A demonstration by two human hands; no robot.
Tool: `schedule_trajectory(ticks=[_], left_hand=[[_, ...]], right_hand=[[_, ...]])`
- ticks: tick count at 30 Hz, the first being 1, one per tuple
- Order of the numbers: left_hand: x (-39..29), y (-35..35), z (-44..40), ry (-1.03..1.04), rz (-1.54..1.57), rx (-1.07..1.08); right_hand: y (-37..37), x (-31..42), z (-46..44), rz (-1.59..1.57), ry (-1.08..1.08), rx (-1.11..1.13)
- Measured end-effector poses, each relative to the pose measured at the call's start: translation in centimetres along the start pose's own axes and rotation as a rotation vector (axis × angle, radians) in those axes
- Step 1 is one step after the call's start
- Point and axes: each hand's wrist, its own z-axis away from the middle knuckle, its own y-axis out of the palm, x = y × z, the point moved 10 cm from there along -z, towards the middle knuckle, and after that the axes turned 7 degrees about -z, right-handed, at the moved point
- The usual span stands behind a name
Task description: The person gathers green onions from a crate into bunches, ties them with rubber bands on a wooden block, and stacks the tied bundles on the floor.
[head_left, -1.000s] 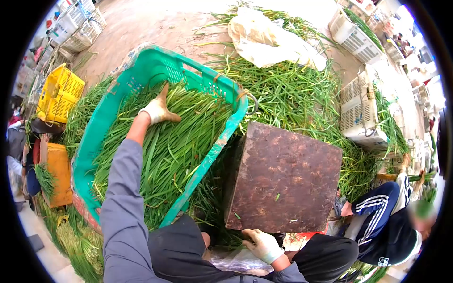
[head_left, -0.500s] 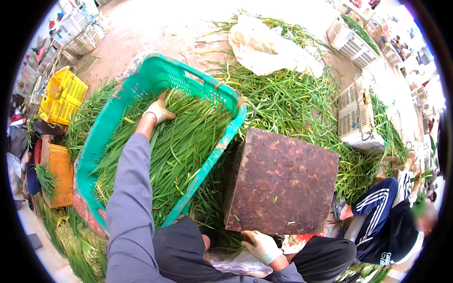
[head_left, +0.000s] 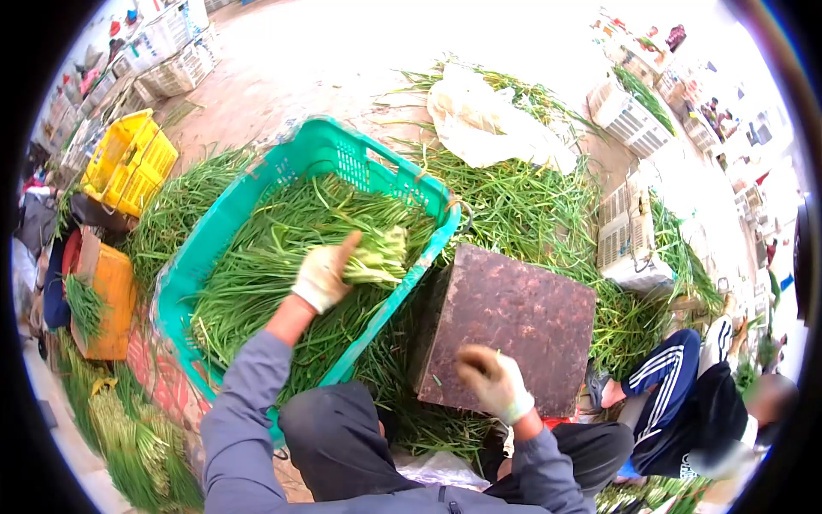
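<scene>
My left hand [head_left: 328, 272], in a white work glove with bare-looking fingertips, is closed around a bunch of chives [head_left: 381, 255]. The pale cut ends point right, and the leaves trail left over the pile of chives [head_left: 257, 283] inside the green plastic crate [head_left: 190, 257]. Over the front part of the brown, worn block-like table [head_left: 531, 317] hovers my gloved right hand [head_left: 497, 381]. Its fingers are loosely curled and apart, with nothing visible in them. A small green scrap lies on the tabletop beside it.
Loose chives [head_left: 514, 201] cover the floor behind the table, partly under a pale sheet [head_left: 488, 120]. White crates [head_left: 625, 231] stand at right, near a seated person [head_left: 685, 385]. At left are a yellow crate [head_left: 133, 163], an orange box [head_left: 107, 295] and chive bundles [head_left: 141, 437].
My left hand has moved right and nearer, lifting a bunch from the pile. My right hand has risen from the table's front edge to above its top. Some scraps there are no longer visible.
</scene>
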Motion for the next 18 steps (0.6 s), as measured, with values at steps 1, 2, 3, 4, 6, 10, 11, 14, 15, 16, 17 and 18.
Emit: schedule_trajectory(ticks=[1, 2, 3, 4, 6, 10, 11, 14, 15, 16, 17, 18], left_hand=[[-0.7, 1.4, 0.2, 0.023, -0.043, 0.013], [-0.3, 3.1, 0.1, -0.015, -0.127, 0.060], [-0.2, 2.6, 0.1, -0.043, -0.118, 0.040], [0.0, 1.9, 0.1, -0.072, -0.110, 0.019], [0.8, 2.9, -0.4, -0.112, -0.149, 0.125], [2.1, 2.7, -0.5, -0.159, -0.094, 0.092], [1.9, 1.9, -0.4, -0.136, -0.090, 0.101], [2.4, 1.0, 1.7, -0.222, -0.099, 0.165], [2.7, 0.6, 2.8, -0.257, -0.127, 0.092], [2.9, 0.1, 3.8, -0.287, -0.157, 0.016], [3.0, -2.0, 5.2, -0.367, -0.106, -0.046], [3.2, -4.0, 6.8, -0.428, -0.024, -0.180]], right_hand=[[0.2, 3.1, -2.2, 0.028, -0.118, -0.008], [0.6, 6.1, -4.4, 0.055, -0.233, -0.018], [1.6, 9.0, -6.6, 0.169, -0.339, -0.006], [2.9, 11.6, -8.5, 0.281, -0.445, 0.007], [6.5, 14.0, -12.3, 0.378, -0.473, 0.085], [15.6, 13.8, -18.1, 0.927, -0.618, 0.255], [17.2, 11.8, -19.3, 1.077, -0.522, 0.336], [20.5, 5.4, -22.2, 1.262, -0.517, 0.256], [20.6, 4.2, -22.6, 1.311, -0.526, 0.212], [20.5, 3.1, -23.2, 1.323, -0.539, 0.162], [20.6, 3.3, -23.3, 1.356, -0.488, 0.240], [20.6, 3.6, -23.4, 1.389, -0.436, 0.317]])
